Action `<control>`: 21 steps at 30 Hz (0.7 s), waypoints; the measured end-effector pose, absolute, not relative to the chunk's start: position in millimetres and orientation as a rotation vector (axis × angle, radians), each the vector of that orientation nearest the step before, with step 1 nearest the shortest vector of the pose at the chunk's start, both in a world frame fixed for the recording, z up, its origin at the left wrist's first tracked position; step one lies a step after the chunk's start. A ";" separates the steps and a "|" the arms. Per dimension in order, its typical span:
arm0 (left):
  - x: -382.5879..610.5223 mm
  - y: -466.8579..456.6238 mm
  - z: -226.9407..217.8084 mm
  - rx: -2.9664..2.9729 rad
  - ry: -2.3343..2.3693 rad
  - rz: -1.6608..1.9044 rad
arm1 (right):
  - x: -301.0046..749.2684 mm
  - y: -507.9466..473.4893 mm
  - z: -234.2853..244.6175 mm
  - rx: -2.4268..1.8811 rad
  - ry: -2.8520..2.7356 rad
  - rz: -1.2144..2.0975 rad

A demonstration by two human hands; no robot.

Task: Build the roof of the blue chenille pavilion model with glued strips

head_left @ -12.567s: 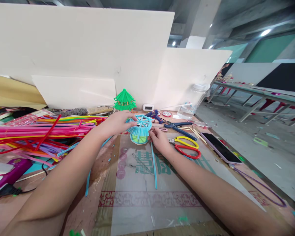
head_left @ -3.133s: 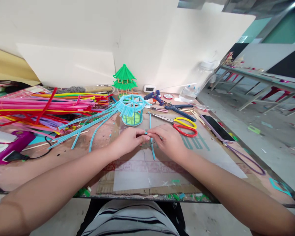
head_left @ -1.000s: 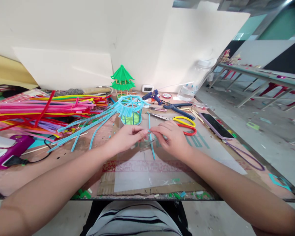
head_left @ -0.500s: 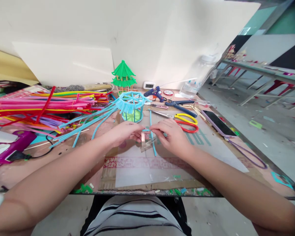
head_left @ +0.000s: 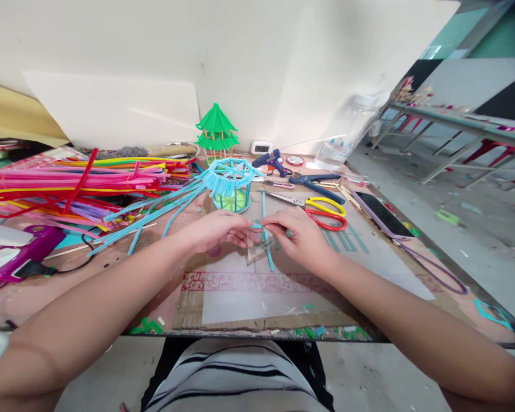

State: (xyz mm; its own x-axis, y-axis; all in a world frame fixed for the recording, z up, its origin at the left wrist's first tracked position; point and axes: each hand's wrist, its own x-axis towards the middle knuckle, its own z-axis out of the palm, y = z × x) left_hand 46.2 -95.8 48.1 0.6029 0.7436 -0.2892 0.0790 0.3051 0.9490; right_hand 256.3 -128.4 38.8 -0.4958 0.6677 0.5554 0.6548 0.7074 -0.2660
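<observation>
My left hand (head_left: 217, 229) and my right hand (head_left: 298, 236) meet over a clear sheet (head_left: 257, 286) on the table. Both pinch a thin light-blue straw (head_left: 266, 252) that runs from far to near between them. A small clear ruler (head_left: 257, 250) lies under the fingertips. Just beyond the hands stands a light-blue straw pavilion (head_left: 232, 184) with a green base. A green straw pagoda (head_left: 217, 130) stands behind it by the white board.
A heap of coloured straws (head_left: 68, 183) covers the left side, with a purple glue gun (head_left: 12, 260) nearer. Yellow-and-red scissors (head_left: 324, 212), blue pliers (head_left: 315, 184), a blue glue gun (head_left: 272, 162), a phone (head_left: 380, 213) and a plastic bottle (head_left: 347, 137) lie right.
The hands left the blue pavilion, which now stands farther back, and came nearer to pinch the blue straw. In the last second they hardly moved; the view shifted slightly.
</observation>
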 end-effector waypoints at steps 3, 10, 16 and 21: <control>44.8 -94.4 48.2 1.154 0.849 0.490 | 256.0 -128.2 38.6 -1.004 -2.263 0.047; 42.8 -94.1 48.9 1.124 0.845 0.458 | 255.0 -128.9 38.5 -0.999 -2.244 0.098; 43.7 -92.9 46.6 1.155 0.831 0.447 | 255.0 -128.5 36.4 -1.002 -2.241 0.088; 45.8 -93.3 42.7 1.269 0.870 0.478 | 256.5 -129.4 36.1 -1.008 -2.210 0.075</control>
